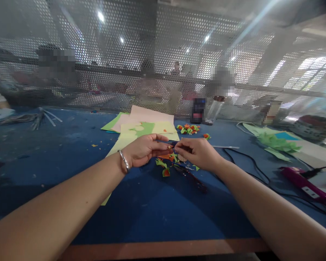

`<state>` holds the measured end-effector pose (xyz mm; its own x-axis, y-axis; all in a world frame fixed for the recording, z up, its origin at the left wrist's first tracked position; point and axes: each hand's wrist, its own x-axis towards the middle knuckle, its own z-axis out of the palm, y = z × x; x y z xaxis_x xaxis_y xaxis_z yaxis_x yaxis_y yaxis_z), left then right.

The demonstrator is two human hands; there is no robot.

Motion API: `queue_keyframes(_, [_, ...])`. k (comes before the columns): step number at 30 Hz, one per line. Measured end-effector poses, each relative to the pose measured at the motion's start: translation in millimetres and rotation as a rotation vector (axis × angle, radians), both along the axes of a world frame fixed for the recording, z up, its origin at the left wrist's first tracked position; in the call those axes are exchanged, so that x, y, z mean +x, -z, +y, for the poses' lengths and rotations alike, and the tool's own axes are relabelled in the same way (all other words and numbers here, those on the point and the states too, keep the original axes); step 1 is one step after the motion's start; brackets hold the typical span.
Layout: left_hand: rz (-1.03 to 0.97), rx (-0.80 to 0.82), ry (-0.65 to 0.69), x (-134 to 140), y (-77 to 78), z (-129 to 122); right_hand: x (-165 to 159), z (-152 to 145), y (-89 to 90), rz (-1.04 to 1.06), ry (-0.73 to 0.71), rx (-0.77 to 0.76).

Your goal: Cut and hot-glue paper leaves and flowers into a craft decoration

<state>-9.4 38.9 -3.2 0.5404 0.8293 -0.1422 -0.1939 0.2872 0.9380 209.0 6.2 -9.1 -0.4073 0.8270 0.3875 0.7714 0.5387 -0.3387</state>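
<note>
Over the middle of the blue table (pixel 152 217), my left hand (pixel 145 149) and my right hand (pixel 198 152) meet at the fingertips. Both are closed in a pinch. Between the fingertips is something small and dark with a yellowish spot, too small to name. Just beneath my hands lie small green and orange paper pieces (pixel 166 172) and a dark, thin tool (pixel 190 174), partly hidden. Behind my left hand are sheets of yellow paper (pixel 116 143), a torn green sheet (pixel 146 129) and pink paper (pixel 152 116).
A cluster of green and orange paper pieces (pixel 188 128) sits beyond my hands, near a phone (pixel 198 110) and a clear bottle (pixel 215 110). On the right lie a purple power strip (pixel 301 185), black cables (pixel 256 165) and cut green paper (pixel 279 143). A perforated metal screen (pixel 111 83) stands behind.
</note>
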Motion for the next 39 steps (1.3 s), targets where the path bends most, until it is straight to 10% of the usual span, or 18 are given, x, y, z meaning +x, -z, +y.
queue_keyframes(39, [0.214, 0.086, 0.036, 2.3, 1.2, -5.5, -7.1, -6.2, 2.5, 0.125, -0.206, 0.131])
